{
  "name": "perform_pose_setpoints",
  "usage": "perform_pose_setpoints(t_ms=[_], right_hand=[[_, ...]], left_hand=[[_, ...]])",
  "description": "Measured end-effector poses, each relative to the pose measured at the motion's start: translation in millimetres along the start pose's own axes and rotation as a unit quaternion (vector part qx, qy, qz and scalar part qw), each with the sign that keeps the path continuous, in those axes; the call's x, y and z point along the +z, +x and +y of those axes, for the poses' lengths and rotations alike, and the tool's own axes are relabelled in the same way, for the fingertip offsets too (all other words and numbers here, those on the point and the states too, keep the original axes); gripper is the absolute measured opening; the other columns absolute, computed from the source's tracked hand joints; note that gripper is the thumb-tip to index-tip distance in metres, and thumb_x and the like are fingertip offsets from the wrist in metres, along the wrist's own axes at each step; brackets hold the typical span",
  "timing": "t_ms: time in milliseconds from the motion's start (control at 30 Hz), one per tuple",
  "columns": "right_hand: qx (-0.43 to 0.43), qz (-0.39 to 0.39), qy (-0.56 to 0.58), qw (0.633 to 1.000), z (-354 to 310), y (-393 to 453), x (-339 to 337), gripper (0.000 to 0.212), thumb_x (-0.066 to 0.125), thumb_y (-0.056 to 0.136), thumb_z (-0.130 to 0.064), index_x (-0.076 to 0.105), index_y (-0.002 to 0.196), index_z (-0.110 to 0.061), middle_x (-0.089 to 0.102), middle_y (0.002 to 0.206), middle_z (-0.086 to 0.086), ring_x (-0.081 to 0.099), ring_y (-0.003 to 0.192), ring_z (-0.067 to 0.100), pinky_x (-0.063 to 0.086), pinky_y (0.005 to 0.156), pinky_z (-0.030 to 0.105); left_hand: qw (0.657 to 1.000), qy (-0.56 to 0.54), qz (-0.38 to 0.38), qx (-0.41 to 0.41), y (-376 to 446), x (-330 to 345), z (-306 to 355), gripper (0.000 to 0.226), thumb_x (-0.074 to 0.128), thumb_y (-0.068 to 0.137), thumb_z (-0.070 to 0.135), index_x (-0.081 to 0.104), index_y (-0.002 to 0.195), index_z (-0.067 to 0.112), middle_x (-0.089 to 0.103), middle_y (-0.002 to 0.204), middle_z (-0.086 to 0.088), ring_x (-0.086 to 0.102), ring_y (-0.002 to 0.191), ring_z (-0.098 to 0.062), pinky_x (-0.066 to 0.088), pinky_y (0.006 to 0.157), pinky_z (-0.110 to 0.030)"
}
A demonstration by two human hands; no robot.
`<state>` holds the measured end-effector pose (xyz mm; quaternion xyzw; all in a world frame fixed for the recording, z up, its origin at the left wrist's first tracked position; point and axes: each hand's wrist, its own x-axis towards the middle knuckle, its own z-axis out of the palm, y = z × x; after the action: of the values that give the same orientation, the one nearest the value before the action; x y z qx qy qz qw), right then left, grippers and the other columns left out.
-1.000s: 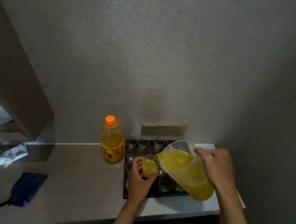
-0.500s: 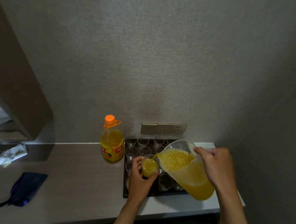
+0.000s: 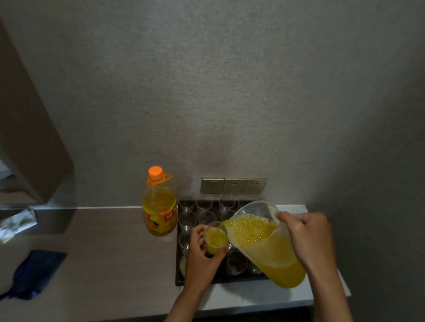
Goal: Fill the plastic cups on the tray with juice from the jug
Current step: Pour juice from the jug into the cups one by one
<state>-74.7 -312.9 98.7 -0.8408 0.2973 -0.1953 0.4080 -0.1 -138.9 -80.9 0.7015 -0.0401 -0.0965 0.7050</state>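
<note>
A dark tray point(image 3: 239, 280) on the counter carries several clear plastic cups point(image 3: 187, 218). My left hand point(image 3: 202, 257) grips one cup point(image 3: 215, 237) above the tray; it holds orange juice close to its rim. My right hand point(image 3: 308, 239) grips the handle of a clear jug point(image 3: 263, 242), tilted to the left with its spout over that cup. A thin stream of juice runs from the spout into the cup. The jug is roughly half full and foamy on top.
An orange-capped juice bottle point(image 3: 159, 205) stands just left of the tray. A dark blue pouch point(image 3: 32, 273) lies at the counter's front left, crumpled paper point(image 3: 5, 225) at far left. Wall sockets point(image 3: 233, 185) sit behind the tray. The counter's edge runs close below my forearms.
The juice level in the held cup has risen. The jug has tipped slightly further; both hands have stayed nearly in place.
</note>
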Motion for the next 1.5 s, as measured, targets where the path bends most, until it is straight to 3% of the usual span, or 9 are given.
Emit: perform_pose_setpoints(t_ms=[467,733,967,1200,1433,1500], right_hand=[[0.039,-0.006,0.052,0.998,17.1,3.9,10.7,0.05,0.072,0.09,-0.031,0.055,0.046,-0.015,0.044,0.041,-0.005,0.045,0.049,0.021,0.04,0.061,0.038],[0.064,0.011,0.16,0.985,15.5,0.7,11.8,0.059,0.072,0.091,-0.017,0.048,0.038,-0.019,0.037,0.04,-0.004,0.034,0.041,0.012,0.034,0.059,0.037],[0.064,0.048,0.234,0.969,9.8,-3.2,6.8,0.06,0.07,0.093,-0.011,0.045,0.039,-0.021,0.035,0.039,-0.008,0.031,0.038,0.006,0.031,0.055,0.032],[0.062,0.081,0.257,0.961,8.8,0.8,1.5,0.06,0.07,0.092,-0.011,0.043,0.039,-0.02,0.031,0.038,-0.011,0.026,0.037,0.006,0.026,0.051,0.028],[0.066,0.091,0.256,0.96,19.4,4.0,0.1,0.062,0.071,0.092,-0.013,0.047,0.035,-0.019,0.031,0.038,-0.011,0.025,0.038,0.008,0.027,0.053,0.029],[0.065,0.093,0.254,0.96,23.3,4.9,0.3,0.061,0.071,0.092,-0.014,0.047,0.037,-0.018,0.032,0.039,-0.009,0.026,0.039,0.009,0.028,0.054,0.031]], left_hand=[[1.0,0.003,-0.02,-0.001,-1.1,3.6,6.1,0.066,0.09,0.075,0.021,0.049,0.124,0.036,0.063,0.115,0.031,0.063,0.109,0.006,0.055,0.087,-0.021],[1.0,0.001,-0.011,-0.005,0.7,1.9,0.6,0.073,0.09,0.075,0.019,0.047,0.131,0.037,0.063,0.126,0.012,0.063,0.11,0.004,0.055,0.088,-0.02],[0.999,0.038,-0.015,0.008,4.6,-1.9,-11.8,0.078,0.087,0.077,0.015,0.049,0.14,0.04,0.059,0.136,0.01,0.062,0.119,-0.004,0.057,0.096,-0.031],[0.995,0.098,-0.025,0.01,9.2,-6.2,-19.5,0.072,0.083,0.064,0.03,0.053,0.128,0.039,0.064,0.119,0.018,0.064,0.109,-0.003,0.059,0.092,-0.042],[0.985,0.159,-0.063,0.022,11.1,-9.2,-22.0,0.086,0.083,0.067,0.024,0.045,0.143,0.038,0.053,0.13,0.024,0.055,0.117,0.004,0.053,0.097,-0.03],[0.98,0.183,-0.07,0.026,11.6,-9.4,-24.3,0.088,0.082,0.067,0.028,0.045,0.146,0.035,0.051,0.134,0.018,0.052,0.12,0.001,0.05,0.1,-0.029]])
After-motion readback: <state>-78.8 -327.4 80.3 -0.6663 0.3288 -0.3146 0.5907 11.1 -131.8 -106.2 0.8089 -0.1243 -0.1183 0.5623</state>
